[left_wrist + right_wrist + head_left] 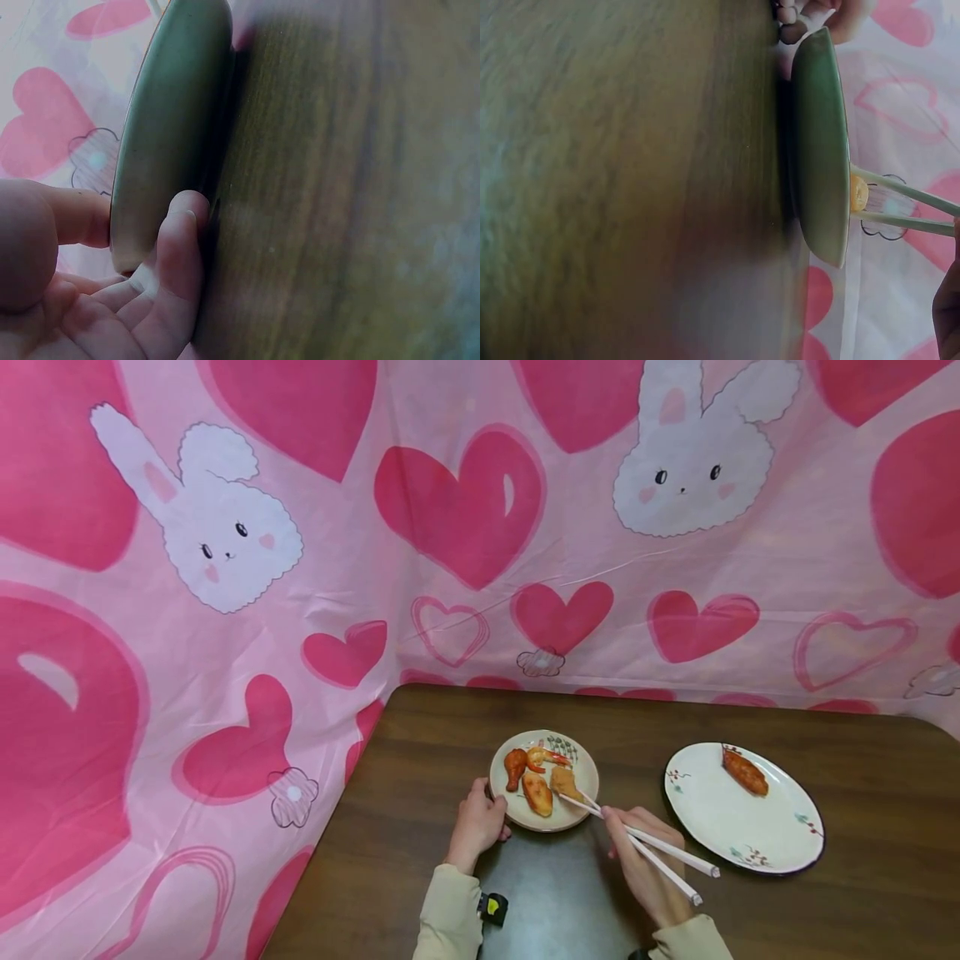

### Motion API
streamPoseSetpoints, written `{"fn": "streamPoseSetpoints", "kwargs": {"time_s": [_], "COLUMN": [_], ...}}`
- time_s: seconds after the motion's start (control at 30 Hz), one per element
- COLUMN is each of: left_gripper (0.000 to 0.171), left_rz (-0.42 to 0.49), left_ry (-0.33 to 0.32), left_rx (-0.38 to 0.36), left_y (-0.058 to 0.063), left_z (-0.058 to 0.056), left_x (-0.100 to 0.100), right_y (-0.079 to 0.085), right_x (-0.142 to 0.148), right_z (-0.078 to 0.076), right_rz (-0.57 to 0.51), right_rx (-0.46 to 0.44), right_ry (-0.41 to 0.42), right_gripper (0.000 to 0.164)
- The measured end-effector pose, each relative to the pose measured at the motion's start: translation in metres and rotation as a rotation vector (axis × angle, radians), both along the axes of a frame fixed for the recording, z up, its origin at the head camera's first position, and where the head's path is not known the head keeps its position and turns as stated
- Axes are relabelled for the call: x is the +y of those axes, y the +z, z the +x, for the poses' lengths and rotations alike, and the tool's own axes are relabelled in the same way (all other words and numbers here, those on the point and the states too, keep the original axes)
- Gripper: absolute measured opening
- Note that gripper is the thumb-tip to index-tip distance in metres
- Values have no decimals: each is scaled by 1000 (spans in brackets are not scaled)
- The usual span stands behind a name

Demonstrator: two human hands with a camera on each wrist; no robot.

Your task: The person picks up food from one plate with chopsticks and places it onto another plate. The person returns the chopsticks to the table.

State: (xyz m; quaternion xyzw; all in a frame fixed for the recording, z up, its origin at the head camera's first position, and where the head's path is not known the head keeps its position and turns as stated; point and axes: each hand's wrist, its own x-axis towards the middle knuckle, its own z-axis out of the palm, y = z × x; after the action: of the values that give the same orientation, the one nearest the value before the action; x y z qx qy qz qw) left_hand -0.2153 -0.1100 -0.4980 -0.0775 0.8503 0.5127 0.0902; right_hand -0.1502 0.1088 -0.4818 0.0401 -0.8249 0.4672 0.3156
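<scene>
On the table sits a small round plate (pixel 517 815) bearing several food pieces: a brown drumstick (pixel 515 768), a shrimp (pixel 546 758), a golden oval piece (pixel 537 795) and a tan fried piece (pixel 564 782). My left hand (pixel 480 817) grips this plate at its left edge; in the left wrist view thumb and fingers (pixel 180 247) hold its rim and underside. White chopsticks (pixel 660 843) are held in my right hand (pixel 648 864). Their tips straddle the tan fried piece, which also shows between them in the right wrist view; whether they squeeze it I cannot tell.
To the right stands a larger oval white plate (pixel 720 818) with a dark rim and a browned chicken wing (pixel 746 773) near its far side. A pink heart-and-rabbit cloth (pixel 465 552) hangs behind and left of the brown wooden table (pixel 405 760).
</scene>
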Motion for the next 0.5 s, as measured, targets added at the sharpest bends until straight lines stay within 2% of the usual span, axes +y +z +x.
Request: {"fn": "streamPoseSetpoints", "kwargs": {"time_s": [0.27, 0.5], "left_gripper": [47, 47], "left_rz": [-6, -9], "left_ry": [4, 5], "left_rx": [-21, -15], "left_y": [1, 1], "left_z": [0, 1], "left_x": [1, 0], "right_y": [0, -2], "right_x": [-3, -4], "right_z": [0, 3], "right_rz": [11, 35], "right_rx": [43, 2], "right_ry": [27, 36], "right_gripper": [15, 12]}}
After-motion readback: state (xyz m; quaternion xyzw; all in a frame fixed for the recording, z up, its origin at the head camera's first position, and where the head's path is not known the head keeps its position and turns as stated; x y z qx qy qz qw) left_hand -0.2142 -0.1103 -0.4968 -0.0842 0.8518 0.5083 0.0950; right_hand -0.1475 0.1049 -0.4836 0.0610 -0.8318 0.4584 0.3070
